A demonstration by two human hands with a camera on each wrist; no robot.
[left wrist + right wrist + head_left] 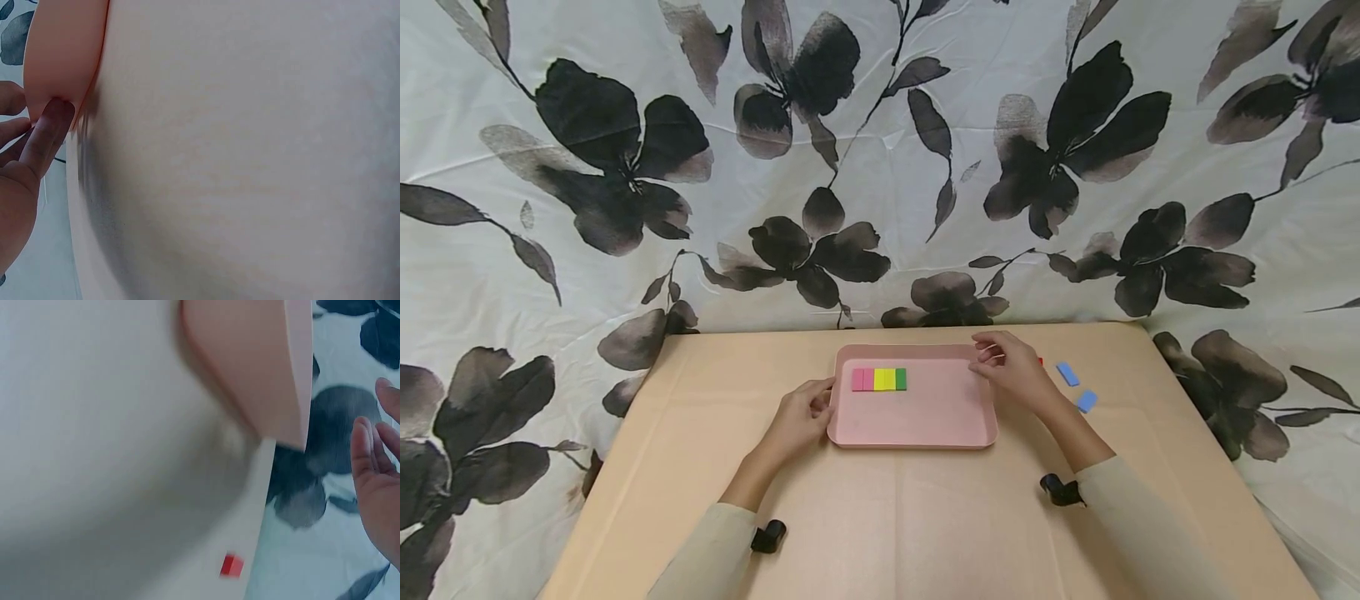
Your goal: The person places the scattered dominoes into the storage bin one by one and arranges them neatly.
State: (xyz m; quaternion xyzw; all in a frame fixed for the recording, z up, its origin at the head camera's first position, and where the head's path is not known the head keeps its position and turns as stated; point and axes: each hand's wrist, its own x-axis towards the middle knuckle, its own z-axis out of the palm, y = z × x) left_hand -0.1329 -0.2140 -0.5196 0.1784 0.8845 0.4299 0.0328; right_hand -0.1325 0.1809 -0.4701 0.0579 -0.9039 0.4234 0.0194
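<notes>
A pink tray (917, 425) lies on the table. On it, toward the upper left, is a straight row of small colored blocks (878, 380): two pink, two yellow, and a green one at the right end. My left hand (801, 414) grips the tray's left edge; in the left wrist view the thumb (49, 134) presses against its wall. Over the tray's upper right corner hovers my right hand (1011, 367), fingers loosely bent, with nothing visible between them. The right wrist view shows that hand (378, 469) apart from the tray (250, 356).
Right of the tray lie two blue blocks (1067, 374), and a red block (232, 565) sits near the table's far edge, mostly hidden by my right hand in the head view. A floral cloth (925, 192) hangs behind the tan table (880, 517).
</notes>
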